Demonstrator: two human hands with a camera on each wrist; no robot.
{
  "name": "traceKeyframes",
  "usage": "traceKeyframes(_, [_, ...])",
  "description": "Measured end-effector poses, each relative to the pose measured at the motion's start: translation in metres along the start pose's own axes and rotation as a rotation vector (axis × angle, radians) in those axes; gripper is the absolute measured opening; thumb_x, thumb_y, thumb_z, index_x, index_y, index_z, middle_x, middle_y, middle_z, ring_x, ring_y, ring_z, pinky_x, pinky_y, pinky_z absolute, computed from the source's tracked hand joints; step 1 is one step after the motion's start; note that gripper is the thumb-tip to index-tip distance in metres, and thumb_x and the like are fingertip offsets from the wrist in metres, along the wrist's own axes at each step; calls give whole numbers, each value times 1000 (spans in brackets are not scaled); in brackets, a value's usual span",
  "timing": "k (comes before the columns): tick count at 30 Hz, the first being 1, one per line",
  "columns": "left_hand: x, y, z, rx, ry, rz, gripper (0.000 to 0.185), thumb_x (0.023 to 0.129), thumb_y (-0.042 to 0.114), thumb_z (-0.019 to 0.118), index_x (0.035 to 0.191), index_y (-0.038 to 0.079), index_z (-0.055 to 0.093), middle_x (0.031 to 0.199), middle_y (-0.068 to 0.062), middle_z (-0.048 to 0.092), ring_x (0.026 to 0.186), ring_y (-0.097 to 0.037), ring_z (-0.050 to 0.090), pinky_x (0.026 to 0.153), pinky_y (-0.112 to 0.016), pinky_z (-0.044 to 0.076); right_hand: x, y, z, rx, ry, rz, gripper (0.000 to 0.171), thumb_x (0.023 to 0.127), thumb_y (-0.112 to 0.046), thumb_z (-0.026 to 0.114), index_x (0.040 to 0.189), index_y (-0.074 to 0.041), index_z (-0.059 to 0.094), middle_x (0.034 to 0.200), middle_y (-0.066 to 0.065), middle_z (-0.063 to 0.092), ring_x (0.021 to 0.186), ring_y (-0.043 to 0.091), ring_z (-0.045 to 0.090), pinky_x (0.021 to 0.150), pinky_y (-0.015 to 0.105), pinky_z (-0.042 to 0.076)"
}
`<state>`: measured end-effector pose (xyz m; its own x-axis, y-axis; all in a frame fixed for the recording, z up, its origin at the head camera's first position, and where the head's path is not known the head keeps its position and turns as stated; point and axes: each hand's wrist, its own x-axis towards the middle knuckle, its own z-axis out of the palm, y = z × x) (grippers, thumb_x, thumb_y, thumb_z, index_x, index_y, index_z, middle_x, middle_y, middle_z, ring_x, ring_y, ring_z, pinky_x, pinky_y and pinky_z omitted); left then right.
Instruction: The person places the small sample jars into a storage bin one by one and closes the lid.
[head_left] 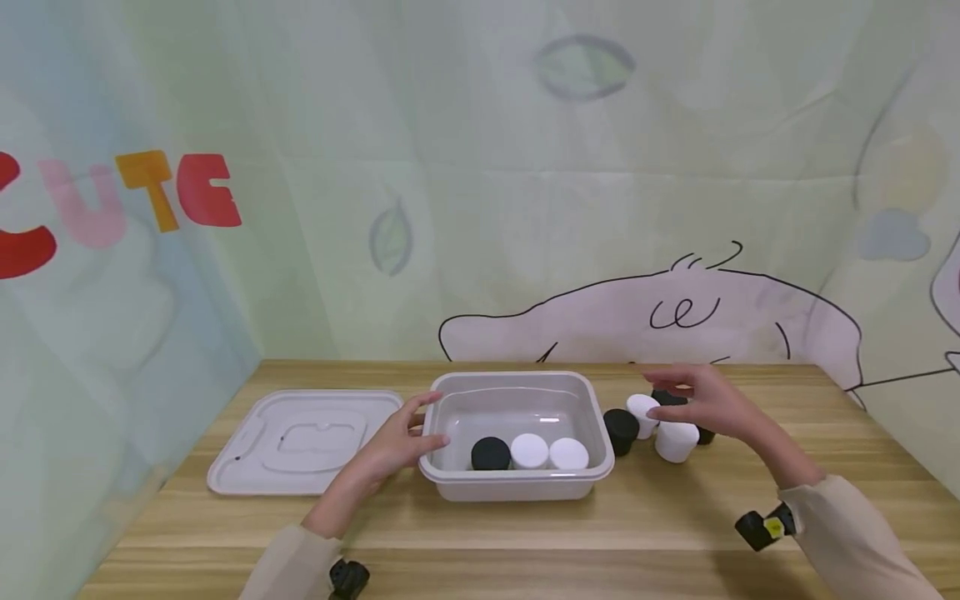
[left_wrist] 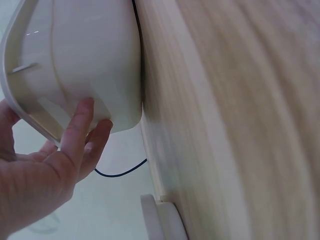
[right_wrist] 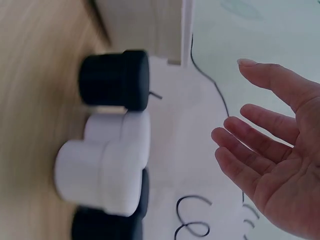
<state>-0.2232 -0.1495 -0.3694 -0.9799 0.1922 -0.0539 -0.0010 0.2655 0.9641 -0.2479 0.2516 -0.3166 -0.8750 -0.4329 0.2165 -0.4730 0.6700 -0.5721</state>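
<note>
A pale plastic bin (head_left: 517, 483) stands mid-table with one black jar (head_left: 491, 452) and two white jars (head_left: 529, 450) along its near wall. My left hand (head_left: 401, 442) rests on the bin's left rim, fingers straight; the left wrist view shows those fingers (left_wrist: 82, 135) against the bin's outer wall (left_wrist: 95, 60). My right hand (head_left: 701, 400) hovers open over a cluster of jars right of the bin: a black one (head_left: 621, 430), white ones (head_left: 677, 440) and more black behind. In the right wrist view the open palm (right_wrist: 275, 150) holds nothing, apart from the black jar (right_wrist: 116, 80) and white jar (right_wrist: 97, 175).
The bin's flat lid (head_left: 303, 440) lies on the wooden table (head_left: 487, 533) to the left. Printed fabric walls close in the back and both sides. Bare tabletop lies in front of the bin and at the right.
</note>
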Motion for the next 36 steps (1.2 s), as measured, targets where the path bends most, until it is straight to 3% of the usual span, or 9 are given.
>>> traceKeyframes(11, [-1, 1, 1, 3, 6, -3, 63, 81, 3, 64, 136, 6, 34, 127, -31, 42, 109, -39, 50, 75, -43, 52, -19, 27, 2, -42, 40, 40, 51, 72, -19, 77, 110, 11, 59, 107, 27, 61, 97, 37, 59, 81, 41, 49])
traceKeyframes(21, [-2, 2, 1, 10, 10, -7, 62, 82, 3, 64, 136, 6, 34, 128, -31, 43, 110, -40, 50, 74, -43, 52, -28, 42, 8, -73, 21, 97, 50, 71, -20, 77, 109, 9, 61, 104, 23, 63, 95, 33, 60, 78, 37, 50])
traceKeyframes(36, [-2, 2, 1, 2, 2, -11, 64, 81, 4, 65, 137, 6, 34, 129, -30, 42, 111, -39, 49, 74, -43, 52, -29, 48, 21, -115, 78, 42, 43, 66, -6, 78, 103, 11, 63, 94, 19, 65, 85, 28, 62, 69, 31, 53])
